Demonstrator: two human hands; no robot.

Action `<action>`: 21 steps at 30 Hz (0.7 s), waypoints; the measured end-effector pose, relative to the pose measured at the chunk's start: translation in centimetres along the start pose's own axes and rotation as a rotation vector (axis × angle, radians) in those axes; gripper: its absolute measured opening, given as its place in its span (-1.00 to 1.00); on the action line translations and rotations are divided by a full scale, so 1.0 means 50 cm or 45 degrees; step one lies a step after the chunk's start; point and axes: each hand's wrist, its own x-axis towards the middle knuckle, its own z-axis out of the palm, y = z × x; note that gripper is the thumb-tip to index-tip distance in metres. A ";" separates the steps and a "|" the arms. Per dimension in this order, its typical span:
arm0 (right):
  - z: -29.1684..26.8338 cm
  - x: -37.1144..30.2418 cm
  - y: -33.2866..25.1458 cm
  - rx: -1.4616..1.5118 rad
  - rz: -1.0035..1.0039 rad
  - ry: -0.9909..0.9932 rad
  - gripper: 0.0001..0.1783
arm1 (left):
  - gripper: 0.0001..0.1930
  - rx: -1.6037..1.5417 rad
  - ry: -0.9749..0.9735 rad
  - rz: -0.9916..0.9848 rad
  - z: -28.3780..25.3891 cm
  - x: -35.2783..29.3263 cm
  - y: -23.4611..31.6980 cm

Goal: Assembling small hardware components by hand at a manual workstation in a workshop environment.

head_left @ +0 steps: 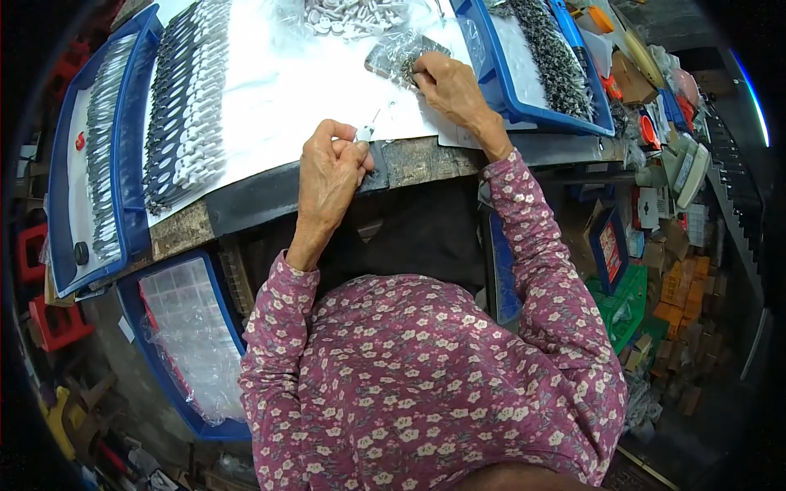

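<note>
Left hand (327, 176), upper centre of frame: fingers clamped on small white part (363, 133) at the table (422, 159) edge. Right hand (450, 88), upper right of centre: fingers at crinkled clear plastic (398, 46); can't tell if closed.

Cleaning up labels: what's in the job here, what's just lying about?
Likely the job:
left hand, holding small white piece
right hand, at crinkled clear plastic
white parts pile

Apparently lying about:
red stool
green crate
orange items
</note>
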 end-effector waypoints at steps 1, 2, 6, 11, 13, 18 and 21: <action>0.003 0.005 -0.005 -0.035 -0.048 0.020 -0.90 | -0.94 0.000 0.003 0.000 -0.002 0.000 0.000; 0.004 0.009 -0.009 -0.070 -0.097 0.039 -0.91 | -0.94 0.007 0.004 0.008 -0.004 0.000 -0.001; 0.003 0.011 -0.011 -0.039 0.027 -0.061 -0.93 | -0.95 -0.006 -0.008 0.021 -0.004 0.001 -0.002; 0.014 0.006 -0.010 -0.110 -0.045 0.044 -0.93 | -0.94 0.006 -0.002 0.017 -0.004 0.002 -0.004; 0.014 0.008 -0.010 -0.102 -0.063 0.048 -0.93 | -0.94 0.003 0.007 0.017 -0.005 0.002 -0.004; 0.012 0.016 -0.016 -0.170 -0.046 -0.050 -0.92 | -0.94 -0.005 0.008 0.005 -0.007 0.000 -0.003; 0.010 0.013 -0.009 -0.096 -0.032 -0.018 -0.90 | -0.94 -0.039 -0.004 -0.004 -0.005 0.000 -0.002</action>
